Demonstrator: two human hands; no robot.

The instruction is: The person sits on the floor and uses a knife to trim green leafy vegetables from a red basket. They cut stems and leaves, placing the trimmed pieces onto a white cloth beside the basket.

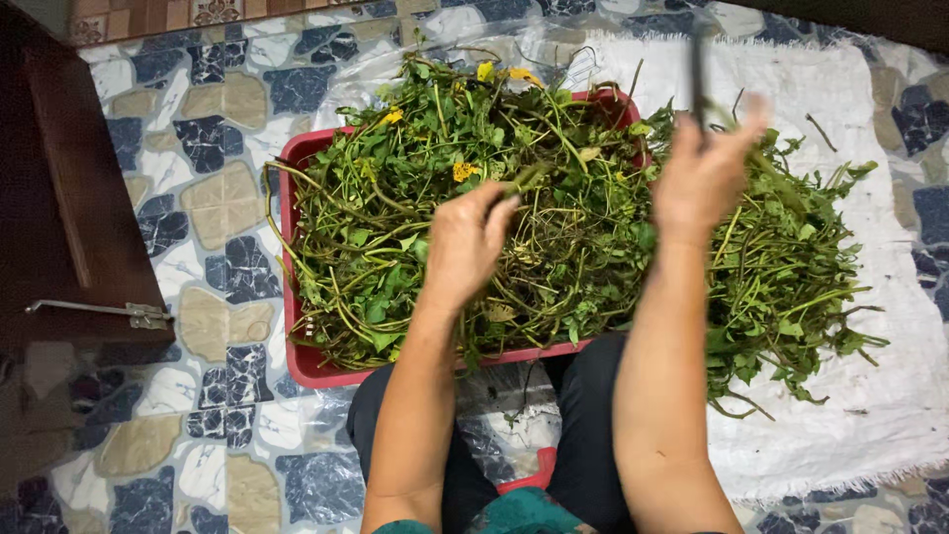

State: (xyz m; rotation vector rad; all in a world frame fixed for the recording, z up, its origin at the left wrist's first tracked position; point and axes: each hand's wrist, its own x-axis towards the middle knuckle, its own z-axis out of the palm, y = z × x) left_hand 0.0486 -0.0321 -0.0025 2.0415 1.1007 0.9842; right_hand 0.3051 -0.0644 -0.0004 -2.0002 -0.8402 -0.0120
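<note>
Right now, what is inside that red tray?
The red tray is heaped with green leafy vines bearing a few yellow flowers. The left hand rests on the heap. The tray's bottom is covered, so nothing beneath shows.

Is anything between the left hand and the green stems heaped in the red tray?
Nothing visible. The left hand rests directly on the heap of green leafy stems in the red plastic tray, fingers closed on one stem. The right hand is raised and blurred.
</note>
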